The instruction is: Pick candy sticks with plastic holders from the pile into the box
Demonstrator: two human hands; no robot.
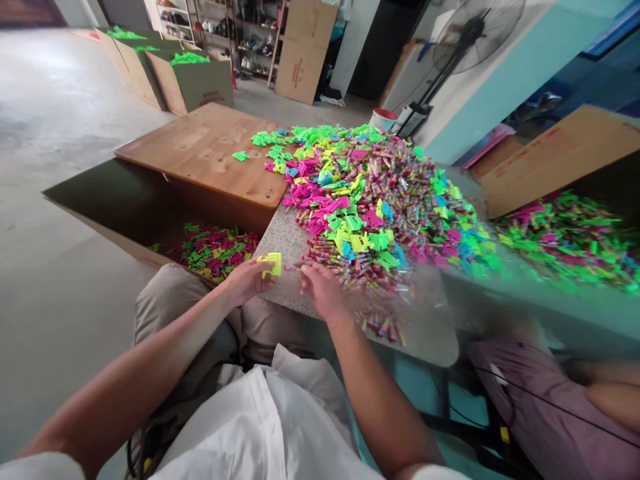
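My left hand (246, 281) is closed in a pinch on a small yellow plastic piece (273, 265) with slotted edges, held up over the near edge of the stone-topped table (285, 235). Just to its right, my right hand (320, 288) has its fingers pinched around a thin small tube (291, 268) with a reddish tip, pointing towards the yellow piece. Whether the two touch I cannot tell. Beyond my right hand lies a heap of similar wrapped tubes (400, 173), mixed with pink plastic pieces (313, 195) and green ones (320, 135).
To the left, an open carton (95, 193) holds several coloured pieces beneath a wooden board (200, 150). More cartons (200, 83) with green pieces stand behind. At right are another filled carton (560, 160) and a seated person's leg (530, 400). A fan (467, 37) stands at the back.
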